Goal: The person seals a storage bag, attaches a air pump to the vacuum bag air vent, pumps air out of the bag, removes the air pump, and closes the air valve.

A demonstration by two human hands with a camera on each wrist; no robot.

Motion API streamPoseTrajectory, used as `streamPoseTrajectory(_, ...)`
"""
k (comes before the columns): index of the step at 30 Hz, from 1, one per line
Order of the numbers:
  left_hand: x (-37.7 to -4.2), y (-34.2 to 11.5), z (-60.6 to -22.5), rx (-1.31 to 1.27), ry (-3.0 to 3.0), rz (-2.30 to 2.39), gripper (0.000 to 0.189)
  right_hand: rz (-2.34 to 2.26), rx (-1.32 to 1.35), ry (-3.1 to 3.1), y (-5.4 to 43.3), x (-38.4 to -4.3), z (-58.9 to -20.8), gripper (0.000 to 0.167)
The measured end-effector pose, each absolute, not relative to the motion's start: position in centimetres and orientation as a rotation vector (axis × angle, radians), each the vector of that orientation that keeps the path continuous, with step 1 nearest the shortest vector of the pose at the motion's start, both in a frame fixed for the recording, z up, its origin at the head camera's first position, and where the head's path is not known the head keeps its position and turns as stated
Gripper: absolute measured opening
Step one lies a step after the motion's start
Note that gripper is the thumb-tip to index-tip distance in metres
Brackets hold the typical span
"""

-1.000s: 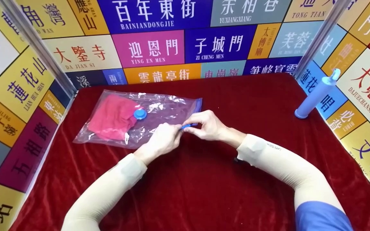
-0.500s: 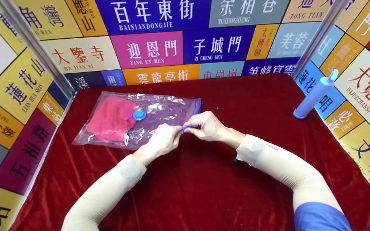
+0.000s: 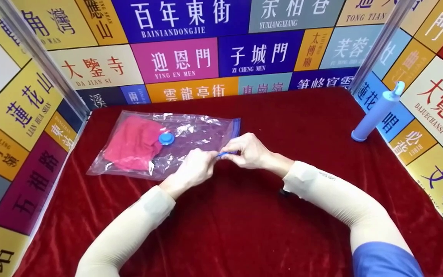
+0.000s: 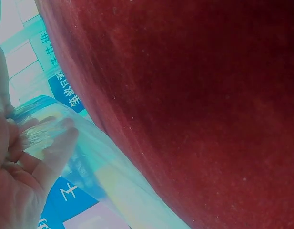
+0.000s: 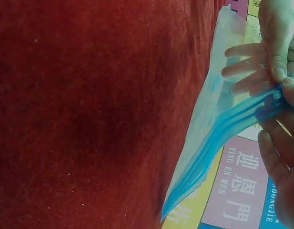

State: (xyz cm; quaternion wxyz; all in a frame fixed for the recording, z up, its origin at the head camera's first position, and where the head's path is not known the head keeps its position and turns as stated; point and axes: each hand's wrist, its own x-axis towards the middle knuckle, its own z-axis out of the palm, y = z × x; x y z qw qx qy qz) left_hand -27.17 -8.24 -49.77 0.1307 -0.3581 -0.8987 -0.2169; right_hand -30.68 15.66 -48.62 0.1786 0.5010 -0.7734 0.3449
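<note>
A clear plastic vacuum storage bag (image 3: 200,134) lies on the red cloth in the head view, a folded pink cloth (image 3: 135,142) inside it and a round blue valve (image 3: 166,139) on top. Along its right end runs a blue zip strip (image 3: 236,126). My left hand (image 3: 192,167) holds the bag's near right corner; in the right wrist view its fingers show through the film. Beside it my right hand (image 3: 249,151) pinches the zip strip between thumb and fingers. The right wrist view shows both thumbs close together at the strip's end, with the seal ridges (image 5: 208,143) stretching away below.
A blue hand pump (image 3: 373,115) stands upright at the back right of the red cloth (image 3: 267,223). Printed sign panels (image 3: 179,59) wall the back and sides, with metal posts (image 3: 379,46) at the two back corners.
Both hands stay at the same corner of the bag with hardly any shift. The right fingers move very slightly right along the zip strip; the view drifts a little.
</note>
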Motion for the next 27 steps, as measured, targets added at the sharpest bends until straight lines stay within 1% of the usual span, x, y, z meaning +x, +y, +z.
streamPoseTrajectory(15,-27.16,-8.40,-49.39,-1.016,-2.641,-0.669,0.017,0.840,1.468,-2.142,15.75,-31.24,-48.27,0.012)
streamPoseTrajectory(22,-27.13,-8.67,-49.15,-1.006,-2.601,-0.715,0.016,0.798,1.453,-2.164,15.82,-31.46,-48.12,0.012)
streamPoseTrajectory(27,-27.21,-8.73,-49.01,-0.987,-2.580,-0.743,0.020,0.807,1.426,-2.182,15.73,-31.46,-48.00,0.011)
